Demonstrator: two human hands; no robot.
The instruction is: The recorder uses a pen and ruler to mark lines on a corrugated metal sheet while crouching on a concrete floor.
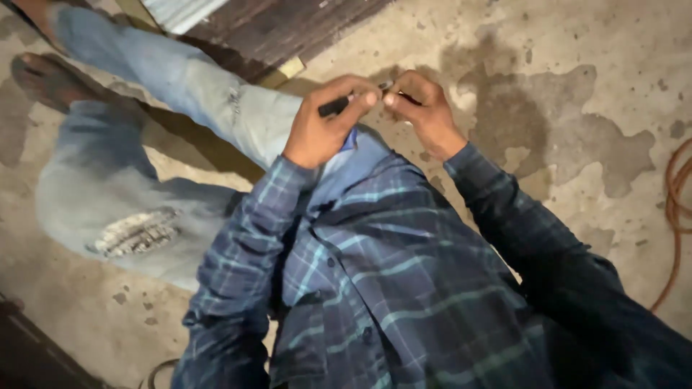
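Observation:
My left hand (pixel 328 119) and my right hand (pixel 425 108) meet in front of my chest, above my knees. Together they pinch a thin dark pen-like stick (pixel 339 106); the left fingers wrap its thicker end, and the right fingertips grip the narrow end near the middle. Both sleeves are dark blue plaid. I am seated or crouched, with my light blue jeans (pixel 180 79) stretched out to the upper left and bare feet (pixel 43 75) on the floor.
Stained concrete floor (pixel 577 108) lies all around. An orange cable (pixel 677 209) curls at the right edge. Dark wooden boards (pixel 288 25) and a corrugated sheet (pixel 180 11) sit at the top. A dark edge shows at the bottom left.

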